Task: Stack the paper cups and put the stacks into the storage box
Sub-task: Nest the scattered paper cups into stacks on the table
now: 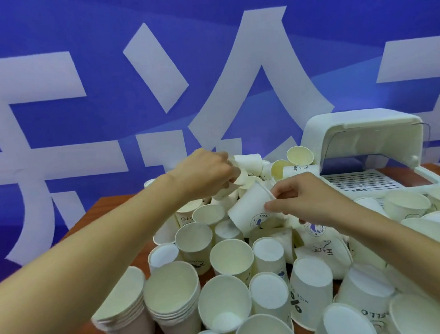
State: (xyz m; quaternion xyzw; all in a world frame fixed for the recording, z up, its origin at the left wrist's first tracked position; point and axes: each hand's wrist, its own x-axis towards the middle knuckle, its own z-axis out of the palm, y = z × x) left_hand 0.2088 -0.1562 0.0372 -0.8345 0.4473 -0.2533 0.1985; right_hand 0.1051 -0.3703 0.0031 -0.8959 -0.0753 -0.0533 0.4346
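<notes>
A large heap of white paper cups (231,255) covers the wooden table, some upright, some upside down, some on their sides. My left hand (206,172) reaches over the back of the heap and grips a cup (241,181) there. My right hand (300,197) pinches the rim of a tilted cup (251,209) with a small blue print, held above the pile. Two short stacks of nested cups (171,297) stand at the front left. The white storage box (367,181) sits at the back right with its lid (363,134) raised.
The brown table (112,222) shows at the left of the heap, and its left edge is close to the cups. A blue wall with big white characters rises right behind the table. More cups crowd the right side in front of the box.
</notes>
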